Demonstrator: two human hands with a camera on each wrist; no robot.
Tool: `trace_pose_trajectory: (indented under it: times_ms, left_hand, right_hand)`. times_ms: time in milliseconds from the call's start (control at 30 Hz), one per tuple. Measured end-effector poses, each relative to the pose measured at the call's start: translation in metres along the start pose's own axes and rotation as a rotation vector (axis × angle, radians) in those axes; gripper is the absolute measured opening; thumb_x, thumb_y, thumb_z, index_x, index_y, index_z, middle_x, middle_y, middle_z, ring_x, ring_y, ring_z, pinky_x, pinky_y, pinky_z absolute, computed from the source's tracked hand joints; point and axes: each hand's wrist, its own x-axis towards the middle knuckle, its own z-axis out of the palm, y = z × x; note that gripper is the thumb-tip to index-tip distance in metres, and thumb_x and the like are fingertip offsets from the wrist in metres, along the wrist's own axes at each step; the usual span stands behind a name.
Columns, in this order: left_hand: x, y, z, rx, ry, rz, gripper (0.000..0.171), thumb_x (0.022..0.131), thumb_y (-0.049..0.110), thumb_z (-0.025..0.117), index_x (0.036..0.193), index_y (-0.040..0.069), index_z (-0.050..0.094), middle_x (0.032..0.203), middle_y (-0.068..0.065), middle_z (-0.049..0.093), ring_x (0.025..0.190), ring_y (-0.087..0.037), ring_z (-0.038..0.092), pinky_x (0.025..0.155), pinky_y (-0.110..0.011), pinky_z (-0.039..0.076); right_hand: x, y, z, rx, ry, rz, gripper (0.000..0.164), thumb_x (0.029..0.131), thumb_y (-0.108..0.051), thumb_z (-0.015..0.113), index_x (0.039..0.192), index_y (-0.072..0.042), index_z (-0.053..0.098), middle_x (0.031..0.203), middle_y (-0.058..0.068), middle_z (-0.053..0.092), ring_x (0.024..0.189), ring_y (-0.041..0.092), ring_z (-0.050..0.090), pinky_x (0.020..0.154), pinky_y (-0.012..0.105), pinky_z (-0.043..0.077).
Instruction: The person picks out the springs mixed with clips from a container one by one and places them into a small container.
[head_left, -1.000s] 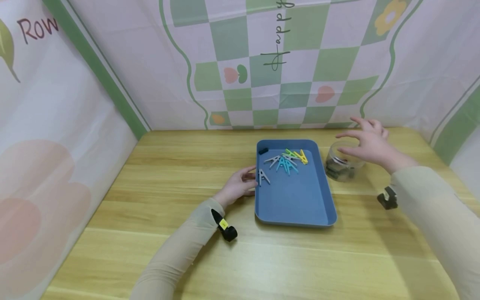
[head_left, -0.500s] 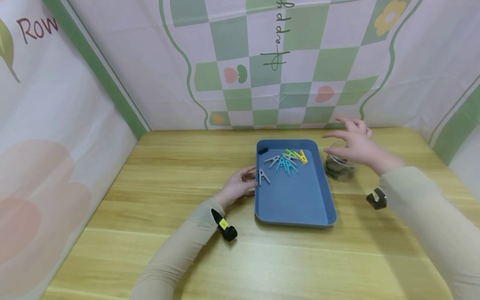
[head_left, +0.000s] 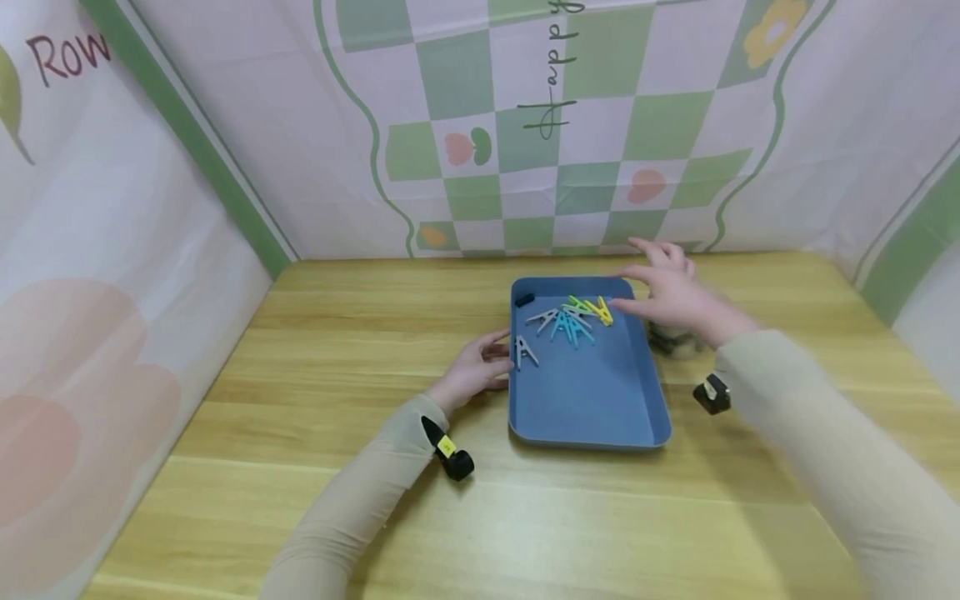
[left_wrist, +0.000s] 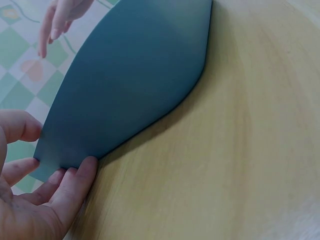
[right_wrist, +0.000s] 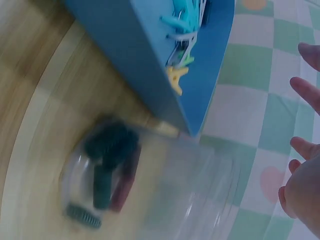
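Note:
My left hand [head_left: 472,371] rests at the left side of a blue tray [head_left: 585,404]. In the left wrist view its fingertips [left_wrist: 85,167] touch the tray's outer wall. Several plastic clothespins lie in the tray: grey ones, light-blue ones [head_left: 570,329], a green one and a yellow one [head_left: 603,312]. A small black piece [head_left: 524,300] sits in the far left corner. Over the tray's right rim hangs my right hand [head_left: 671,296], fingers spread, holding nothing. Partly hidden beneath it stands a clear round jar [right_wrist: 175,185] with dark green and reddish pieces [right_wrist: 102,185] inside.
The wooden table [head_left: 360,333] meets a printed cloth [head_left: 525,192] hung along its back edge. More printed cloth hangs at left and right. A small black camera is strapped to each sleeve.
My right hand has moved left from above the jar to the tray's right rim, fingers still spread. The left hand and the clothespins have stayed in place.

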Motion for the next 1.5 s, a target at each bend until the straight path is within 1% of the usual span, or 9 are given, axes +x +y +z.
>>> trace_pose_trajectory:
  times_ms: [200, 433, 633, 800, 900, 1067, 1233, 1500]
  left_hand:
    - [-0.001, -0.001, -0.001, -0.001, 0.002, 0.002, 0.059, 0.092, -0.001, 0.054, 0.146, 0.012, 0.035, 0.136, -0.021, 0.047, 0.12, -0.033, 0.052, 0.087, -0.035, 0.057]
    - [0.001, -0.002, -0.002, -0.014, 0.002, 0.0, 0.06, 0.091, 0.0, 0.055, 0.146, 0.012, 0.035, 0.136, -0.019, 0.048, 0.119, -0.031, 0.054, 0.086, -0.035, 0.057]
    - [0.002, -0.001, -0.002, -0.017, -0.001, -0.001, 0.061, 0.09, -0.001, 0.056, 0.146, 0.012, 0.036, 0.135, -0.019, 0.048, 0.119, -0.03, 0.054, 0.086, -0.034, 0.057]
    - [0.001, 0.001, -0.003, -0.021, -0.005, 0.011, 0.061, 0.091, -0.002, 0.055, 0.146, 0.011, 0.035, 0.135, -0.021, 0.047, 0.119, -0.032, 0.053, 0.087, -0.035, 0.057]
    - [0.001, 0.001, -0.003, -0.023, -0.007, 0.013, 0.061, 0.091, -0.002, 0.054, 0.146, 0.011, 0.035, 0.135, -0.021, 0.047, 0.119, -0.033, 0.053, 0.087, -0.035, 0.056]
    - [0.0, 0.001, -0.004, -0.029, -0.008, 0.009, 0.06, 0.091, -0.002, 0.054, 0.146, 0.011, 0.035, 0.135, -0.021, 0.047, 0.118, -0.032, 0.054, 0.086, -0.035, 0.057]
    - [0.0, 0.001, -0.005, -0.037, 0.001, 0.01, 0.06, 0.091, -0.002, 0.055, 0.146, 0.011, 0.035, 0.135, -0.021, 0.047, 0.118, -0.032, 0.054, 0.085, -0.035, 0.057]
    - [0.002, -0.001, -0.004, -0.06, -0.004, 0.002, 0.06, 0.09, -0.003, 0.055, 0.146, 0.01, 0.035, 0.135, -0.022, 0.047, 0.119, -0.033, 0.053, 0.086, -0.035, 0.057]
  right_hand:
    - [0.013, -0.012, 0.015, 0.034, 0.007, -0.059, 0.042, 0.088, -0.027, 0.066, 0.125, -0.008, 0.06, 0.154, 0.023, 0.012, 0.134, 0.049, 0.003, 0.103, 0.07, 0.004]
    - [0.024, -0.017, 0.027, 0.027, 0.019, -0.085, 0.04, 0.087, -0.025, 0.066, 0.123, -0.007, 0.061, 0.154, 0.025, 0.012, 0.134, 0.05, 0.004, 0.103, 0.07, 0.004]
    - [0.035, -0.02, 0.03, 0.027, 0.024, -0.065, 0.039, 0.087, -0.023, 0.066, 0.122, -0.008, 0.062, 0.154, 0.024, 0.013, 0.135, 0.05, 0.003, 0.104, 0.069, 0.002]
    - [0.048, -0.021, 0.032, 0.027, 0.027, -0.049, 0.037, 0.088, -0.022, 0.065, 0.122, -0.006, 0.062, 0.153, 0.025, 0.014, 0.135, 0.05, 0.004, 0.103, 0.068, 0.003]
    - [0.056, -0.02, 0.036, 0.032, 0.014, -0.04, 0.037, 0.088, -0.021, 0.065, 0.121, -0.005, 0.062, 0.153, 0.026, 0.014, 0.135, 0.05, 0.003, 0.104, 0.067, 0.003]
    - [0.07, -0.022, 0.045, 0.027, -0.001, -0.024, 0.036, 0.087, -0.019, 0.067, 0.12, -0.005, 0.063, 0.153, 0.026, 0.015, 0.136, 0.049, 0.002, 0.105, 0.065, 0.005]
    - [0.084, -0.025, 0.058, 0.029, -0.013, -0.021, 0.035, 0.088, -0.021, 0.065, 0.12, -0.006, 0.064, 0.153, 0.025, 0.015, 0.137, 0.048, 0.002, 0.106, 0.064, 0.006]
    - [0.093, -0.03, 0.075, 0.025, -0.075, -0.004, 0.035, 0.09, -0.021, 0.064, 0.122, -0.007, 0.063, 0.154, 0.026, 0.014, 0.138, 0.047, 0.002, 0.105, 0.064, 0.007]
